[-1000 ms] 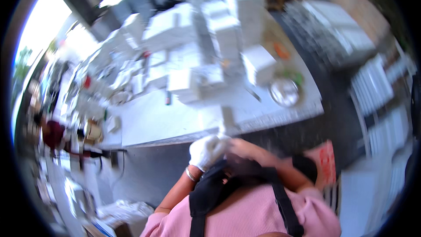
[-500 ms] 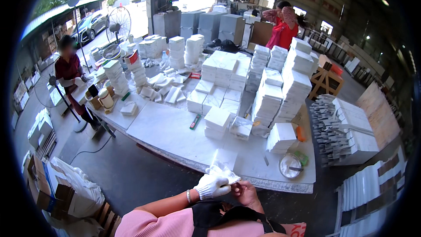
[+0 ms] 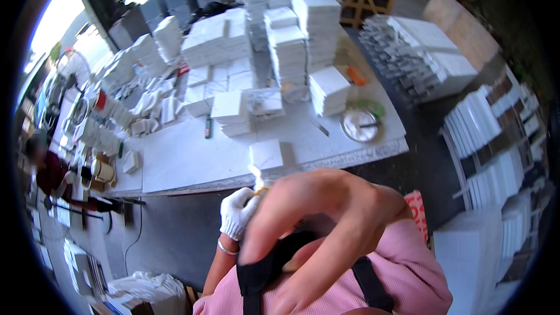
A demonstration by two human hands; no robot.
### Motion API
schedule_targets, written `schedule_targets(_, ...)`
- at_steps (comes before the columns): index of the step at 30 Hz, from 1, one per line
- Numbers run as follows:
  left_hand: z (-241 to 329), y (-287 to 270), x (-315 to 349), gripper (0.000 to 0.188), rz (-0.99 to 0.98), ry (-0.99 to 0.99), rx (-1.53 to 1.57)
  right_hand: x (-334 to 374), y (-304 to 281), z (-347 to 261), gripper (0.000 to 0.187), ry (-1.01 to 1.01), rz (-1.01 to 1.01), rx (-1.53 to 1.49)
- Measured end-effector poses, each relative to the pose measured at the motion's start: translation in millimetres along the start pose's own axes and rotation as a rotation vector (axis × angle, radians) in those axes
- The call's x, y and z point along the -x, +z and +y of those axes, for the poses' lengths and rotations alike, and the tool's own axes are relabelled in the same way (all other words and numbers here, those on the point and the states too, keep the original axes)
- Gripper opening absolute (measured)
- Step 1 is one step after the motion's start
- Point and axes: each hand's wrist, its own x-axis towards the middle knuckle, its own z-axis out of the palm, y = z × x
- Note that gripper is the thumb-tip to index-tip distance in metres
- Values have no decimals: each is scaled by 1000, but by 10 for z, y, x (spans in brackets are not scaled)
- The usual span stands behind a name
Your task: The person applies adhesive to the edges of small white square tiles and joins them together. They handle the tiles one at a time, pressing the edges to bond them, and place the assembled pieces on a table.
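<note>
My left hand [image 3: 235, 214], in a white knitted glove, is closed just in front of the table edge. It grips what looks like a second white glove [image 3: 255, 176] with a yellowish edge, partly hidden behind my right hand. My bare right hand [image 3: 312, 201] is lifted very close to the view and blurred, its thumb and fingers apart, with nothing visible between them. Beyond the hands a square white tile [image 3: 266, 155] lies at the front of the white worktable [image 3: 181, 166]. A short stack of white tiles [image 3: 230, 114] stands behind it.
Tall tile stacks [image 3: 318, 35] stand on the table's far right. A bowl of white paste [image 3: 359, 125] with a tool, a thin blade [image 3: 320, 128] and a green-red tool [image 3: 207, 126] lie on top. Slabs [image 3: 484, 119] lean at right. Another person [image 3: 52, 172] stands far left.
My right hand has left the white glove and come up close to the view. The left hand still grips the glove. The view has tilted down and turned right.
</note>
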Motion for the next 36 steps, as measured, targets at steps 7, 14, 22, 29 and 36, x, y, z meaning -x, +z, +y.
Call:
schedule_targets(7, -294, -18, 153, 12, 42, -155, 316, -158, 100, 55, 30, -173, 31, -151)
schedule_targets(14, -235, -6, 144, 17, 50, -204, 279, -135, 5, 50, 19, -83, -39, -226)
schedule_targets(22, 19, -5, 77, 16, 23, -289, 169, -151, 23, 139, 25, -52, 13, -288)
schedule_targets(29, 165, -8, 2, 19, 11, -300, 83, -152, -16, 154, 26, -78, 50, -290)
schedule_targets(36, 153, 5, -29, 19, -6, -373, 160, -185, -39, 194, 27, -85, 29, -329)
